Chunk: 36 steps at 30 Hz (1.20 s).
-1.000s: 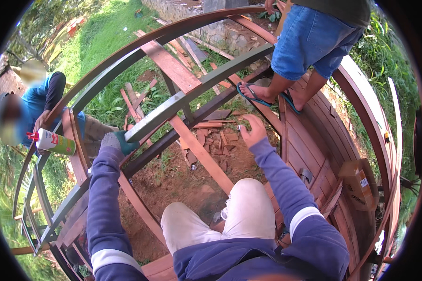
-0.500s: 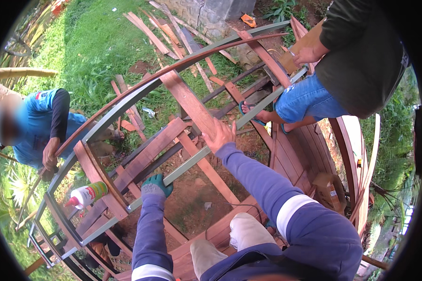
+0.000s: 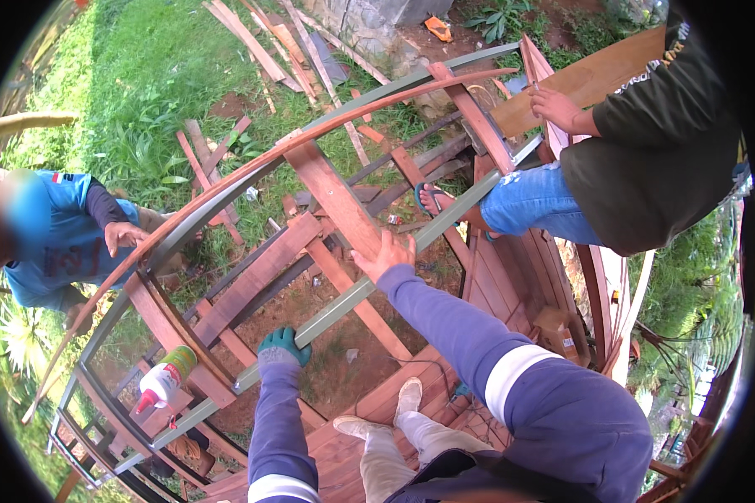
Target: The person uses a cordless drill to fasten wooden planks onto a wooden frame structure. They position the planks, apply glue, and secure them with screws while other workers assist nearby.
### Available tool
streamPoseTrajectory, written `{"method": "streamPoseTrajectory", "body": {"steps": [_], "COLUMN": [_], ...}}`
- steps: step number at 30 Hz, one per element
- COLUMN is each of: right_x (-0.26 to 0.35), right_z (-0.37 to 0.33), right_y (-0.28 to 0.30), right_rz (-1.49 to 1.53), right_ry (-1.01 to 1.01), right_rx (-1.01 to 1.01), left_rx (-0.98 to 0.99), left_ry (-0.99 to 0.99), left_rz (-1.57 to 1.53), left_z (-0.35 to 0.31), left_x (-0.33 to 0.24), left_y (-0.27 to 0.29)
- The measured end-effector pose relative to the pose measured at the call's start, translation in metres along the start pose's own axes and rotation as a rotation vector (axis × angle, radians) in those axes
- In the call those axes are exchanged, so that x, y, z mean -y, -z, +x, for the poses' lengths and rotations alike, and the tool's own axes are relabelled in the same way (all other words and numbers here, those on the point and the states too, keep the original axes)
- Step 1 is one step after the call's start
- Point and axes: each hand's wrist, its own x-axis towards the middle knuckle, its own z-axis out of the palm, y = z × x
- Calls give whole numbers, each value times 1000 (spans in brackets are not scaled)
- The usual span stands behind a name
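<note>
My left hand, in a green-and-grey glove, is closed round the green metal bar that runs diagonally across the frame. My bare right hand grips the near end of a reddish wooden plank, where the plank meets the bar. That plank reaches from the bar to the curved outer rail. Left of my gloved hand, a white glue bottle with a red cap and green label lies on another cross plank. Along the outer rail bends a thin wooden strip, its left end standing away from the frame.
A person in a blue shirt is outside the rail at left. At right, a person in a dark shirt has a hand beside a wide brown board. My shoes stand on wooden planking. A cardboard box sits at right.
The blue-shirted person's raised hand has come off the strip's left part. The dark-shirted person has shifted, and more of the brown board shows. My hands keep their places; the view has moved slightly.
</note>
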Motion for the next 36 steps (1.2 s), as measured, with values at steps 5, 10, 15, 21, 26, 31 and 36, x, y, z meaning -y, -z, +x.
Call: {"method": "streamPoseTrajectory", "body": {"steps": [5,10,15,21,26,31,36], "right_x": [1,0,-2,-5,-5,-6,-7], "right_z": [-1,2,2,3,4,3,3], "right_y": [0,-5,-11,-14,-16,-21,-23], "right_rz": [-8,-26,-25,37,49,23,34], "right_ry": [1,12,7,-1,4,30,49], "right_rx": [-18,-45,-39,-21,-51,-112,-120], "left_rx": [42,88,78,58,71,61,9], "left_ry": [6,19,24,22,35,26,4], "left_rz": [12,-31,-38,-32,-15,-12,-29], "left_z": [2,4,2,3,2,1,-1], "left_x": [-1,2,4,1,0,1,1], "left_y": [4,5,4,7,7,5,3]}}
